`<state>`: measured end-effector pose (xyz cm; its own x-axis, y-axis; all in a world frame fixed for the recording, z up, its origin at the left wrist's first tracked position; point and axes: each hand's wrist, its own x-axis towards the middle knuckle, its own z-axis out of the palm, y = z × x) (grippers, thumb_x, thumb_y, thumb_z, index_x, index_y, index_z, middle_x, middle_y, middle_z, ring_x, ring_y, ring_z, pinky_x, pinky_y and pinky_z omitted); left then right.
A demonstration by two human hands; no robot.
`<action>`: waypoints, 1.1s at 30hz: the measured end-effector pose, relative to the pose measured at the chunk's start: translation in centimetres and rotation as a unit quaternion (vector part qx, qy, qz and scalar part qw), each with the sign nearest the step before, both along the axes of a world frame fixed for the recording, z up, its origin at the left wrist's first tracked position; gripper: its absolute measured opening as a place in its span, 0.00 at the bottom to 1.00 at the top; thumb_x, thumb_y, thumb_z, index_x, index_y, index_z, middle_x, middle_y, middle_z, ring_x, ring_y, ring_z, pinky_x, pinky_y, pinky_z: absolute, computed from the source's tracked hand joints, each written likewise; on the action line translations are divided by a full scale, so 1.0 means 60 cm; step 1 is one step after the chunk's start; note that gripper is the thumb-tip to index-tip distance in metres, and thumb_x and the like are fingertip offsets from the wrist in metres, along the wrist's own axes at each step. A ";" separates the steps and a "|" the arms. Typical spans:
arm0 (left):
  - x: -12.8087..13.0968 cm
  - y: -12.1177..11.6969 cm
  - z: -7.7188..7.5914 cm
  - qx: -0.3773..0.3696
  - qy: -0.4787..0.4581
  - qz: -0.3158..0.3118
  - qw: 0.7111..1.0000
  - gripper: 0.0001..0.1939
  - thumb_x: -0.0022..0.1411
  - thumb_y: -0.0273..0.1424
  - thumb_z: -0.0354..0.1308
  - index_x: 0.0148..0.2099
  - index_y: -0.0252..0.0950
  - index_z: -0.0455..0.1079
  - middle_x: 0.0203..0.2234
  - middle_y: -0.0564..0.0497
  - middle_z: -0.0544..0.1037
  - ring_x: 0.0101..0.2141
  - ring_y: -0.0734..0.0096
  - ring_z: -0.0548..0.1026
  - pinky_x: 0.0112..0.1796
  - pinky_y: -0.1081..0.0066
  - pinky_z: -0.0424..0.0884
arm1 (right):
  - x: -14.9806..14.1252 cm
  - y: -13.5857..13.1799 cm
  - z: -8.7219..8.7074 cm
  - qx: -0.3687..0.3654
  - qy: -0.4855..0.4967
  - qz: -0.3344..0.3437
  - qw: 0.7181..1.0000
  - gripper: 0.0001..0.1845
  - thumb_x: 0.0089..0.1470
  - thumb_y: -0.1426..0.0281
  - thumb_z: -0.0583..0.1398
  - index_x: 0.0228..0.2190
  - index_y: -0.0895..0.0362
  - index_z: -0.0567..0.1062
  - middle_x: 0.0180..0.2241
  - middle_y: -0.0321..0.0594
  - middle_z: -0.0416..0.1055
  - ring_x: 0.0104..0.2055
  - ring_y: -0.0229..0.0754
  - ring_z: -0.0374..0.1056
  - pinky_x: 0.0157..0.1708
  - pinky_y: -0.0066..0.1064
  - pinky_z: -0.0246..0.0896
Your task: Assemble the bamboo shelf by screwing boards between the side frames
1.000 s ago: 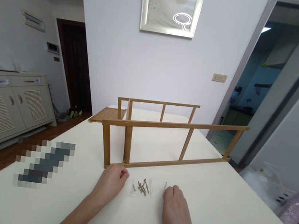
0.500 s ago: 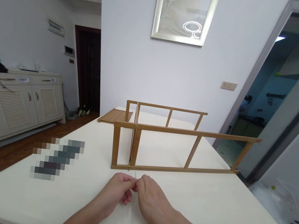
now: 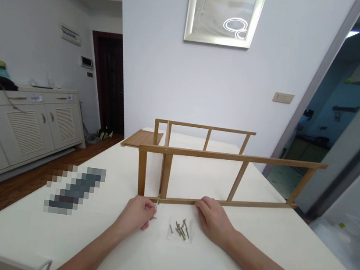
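A wooden shelf frame (image 3: 204, 153) lies on its side across the white table (image 3: 111, 254), its slatted panel to the far left. My left hand (image 3: 138, 213) is closed in a pinch around a thin metal hex key (image 3: 156, 204), whose tip is at the lower rail by the doubled upright. Whether it sits in a screw head is too small to tell. Farther right, the fingers of my right hand (image 3: 214, 217) are curled over the same lower rail. Between the hands lies a small clear bag (image 3: 189, 238) with several brass-coloured screws (image 3: 181, 230).
A blurred-out dark object (image 3: 75, 190) lies on the table's left side. Behind the table is a wall with a framed picture (image 3: 217, 40). A white cabinet (image 3: 32, 122) stands at the left, and a doorway opens at the right. Plastic-wrapped items (image 3: 345, 236) are beyond the right edge.
The hex key was in my right hand, then both hands met at it; now my left hand has it at the rail. My right hand has moved right onto the rail. The view has shifted.
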<state>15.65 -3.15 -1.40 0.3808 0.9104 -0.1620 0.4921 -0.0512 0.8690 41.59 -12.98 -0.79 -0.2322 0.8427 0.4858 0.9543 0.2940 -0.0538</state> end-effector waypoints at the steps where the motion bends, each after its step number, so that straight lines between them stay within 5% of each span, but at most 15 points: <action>1: 0.003 -0.001 -0.001 0.006 0.008 0.005 1.000 0.11 0.52 0.35 0.57 0.33 0.32 0.75 0.22 0.49 0.79 0.16 0.72 0.72 0.18 0.73 0.65 | 0.009 -0.002 -0.003 0.004 0.026 -0.016 1.000 0.12 0.62 0.77 0.48 0.37 0.58 0.71 0.33 0.42 0.68 0.33 0.41 0.64 0.35 0.32 0.58; 15: 0.011 -0.021 0.012 0.131 0.120 0.020 0.984 0.09 0.52 0.26 0.53 0.24 0.36 0.73 0.14 0.56 0.72 0.18 0.74 0.70 0.23 0.76 0.61 | 0.021 0.004 -0.019 -0.037 0.128 -0.015 0.991 0.10 0.61 0.74 0.50 0.35 0.55 0.72 0.31 0.39 0.70 0.30 0.40 0.66 0.31 0.30 0.59; 33: 0.015 -0.022 0.012 0.178 0.139 0.020 0.974 0.07 0.50 0.24 0.54 0.23 0.37 0.69 0.19 0.54 0.75 0.24 0.72 0.70 0.27 0.74 0.59 | 0.015 0.005 -0.018 0.034 0.042 0.019 0.998 0.10 0.60 0.76 0.51 0.36 0.56 0.72 0.30 0.40 0.70 0.31 0.40 0.65 0.31 0.31 0.56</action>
<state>16.53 -4.47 -0.69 0.3298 0.9411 0.0749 0.7140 -0.3006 0.6324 42.47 -12.69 -1.84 -0.2199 0.7988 0.5600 0.9353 0.3358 -0.1118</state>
